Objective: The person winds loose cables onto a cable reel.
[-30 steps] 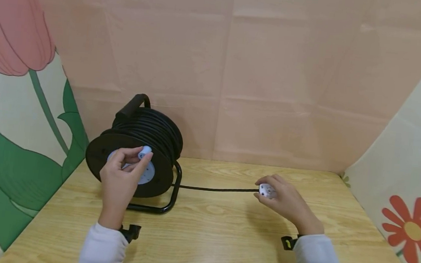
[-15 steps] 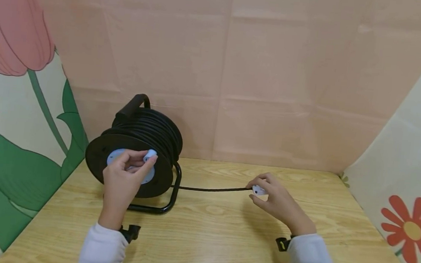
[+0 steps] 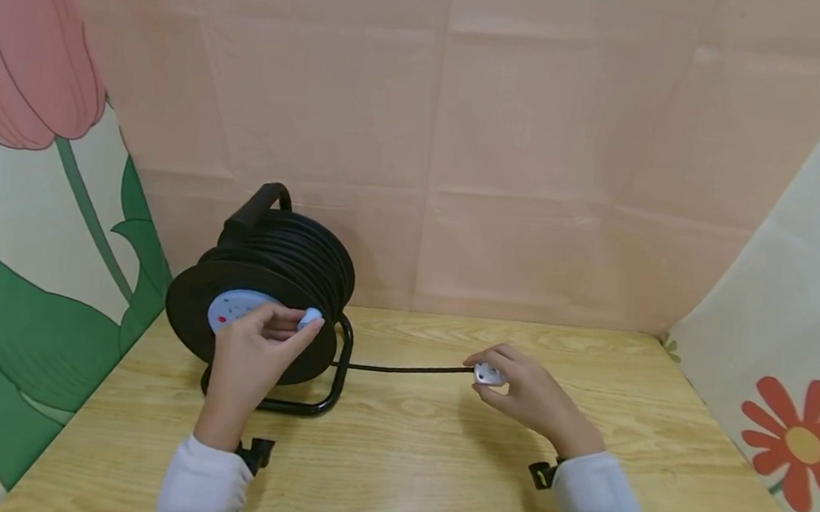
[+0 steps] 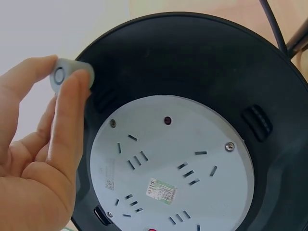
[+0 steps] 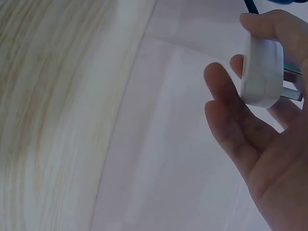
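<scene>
A black cable reel point(image 3: 278, 253) stands on the left of the table, its pale blue socket face point(image 3: 233, 306) turned toward me. My left hand point(image 3: 255, 356) pinches the reel's small light-blue winding knob point(image 3: 310, 318) between thumb and fingers, near the right rim of the disc. In the left wrist view the knob point(image 4: 72, 74) sits at the disc's edge, beside slotted sockets. On the right, my right hand point(image 3: 530, 392) holds a white plug point(image 3: 490, 374) by its sides. The right wrist view shows the plug's point(image 5: 263, 72) metal pins pointing toward the palm.
A thin black cord point(image 3: 400, 369) runs fairly straight from reel to plug above the wooden table point(image 3: 392, 466). The reel's tubular frame point(image 3: 305, 405) rests on the tabletop. A pinkish sheet point(image 3: 536, 153) hangs behind, with flower-patterned panels at both sides.
My left hand has carried the knob right and downward round the disc, uncovering more of the socket face. The right hand has moved left with the plug, shortening the cord between.
</scene>
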`<state>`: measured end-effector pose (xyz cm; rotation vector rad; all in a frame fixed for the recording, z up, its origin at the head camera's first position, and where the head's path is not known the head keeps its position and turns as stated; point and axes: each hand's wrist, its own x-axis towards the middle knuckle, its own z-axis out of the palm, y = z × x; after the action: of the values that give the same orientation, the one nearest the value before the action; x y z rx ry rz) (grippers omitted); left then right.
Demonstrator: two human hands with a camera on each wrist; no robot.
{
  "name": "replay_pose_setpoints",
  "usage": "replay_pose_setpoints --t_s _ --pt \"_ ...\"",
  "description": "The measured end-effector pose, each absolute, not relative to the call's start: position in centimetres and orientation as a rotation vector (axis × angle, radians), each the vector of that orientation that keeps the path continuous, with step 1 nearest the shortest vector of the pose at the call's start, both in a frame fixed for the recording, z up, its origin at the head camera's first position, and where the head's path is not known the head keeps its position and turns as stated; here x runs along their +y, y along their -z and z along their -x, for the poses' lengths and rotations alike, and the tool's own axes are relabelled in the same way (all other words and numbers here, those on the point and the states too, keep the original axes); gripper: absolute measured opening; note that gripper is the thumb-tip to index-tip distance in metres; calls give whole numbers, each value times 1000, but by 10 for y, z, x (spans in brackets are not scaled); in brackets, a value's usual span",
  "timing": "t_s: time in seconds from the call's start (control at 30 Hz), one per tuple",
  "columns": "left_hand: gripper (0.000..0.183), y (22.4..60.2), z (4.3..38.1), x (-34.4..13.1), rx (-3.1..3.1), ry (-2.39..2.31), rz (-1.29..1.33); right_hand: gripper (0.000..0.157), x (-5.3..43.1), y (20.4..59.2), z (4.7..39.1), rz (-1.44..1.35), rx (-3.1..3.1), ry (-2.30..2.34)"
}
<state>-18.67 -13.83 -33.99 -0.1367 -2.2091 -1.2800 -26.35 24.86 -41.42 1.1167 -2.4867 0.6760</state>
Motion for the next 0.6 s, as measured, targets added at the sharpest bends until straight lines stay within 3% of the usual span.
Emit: replay_pose_setpoints --t_s 0.6 --pt "37 337 181 -134 -2369 1245 64 36 236 416 260 -1119 -2504 -705"
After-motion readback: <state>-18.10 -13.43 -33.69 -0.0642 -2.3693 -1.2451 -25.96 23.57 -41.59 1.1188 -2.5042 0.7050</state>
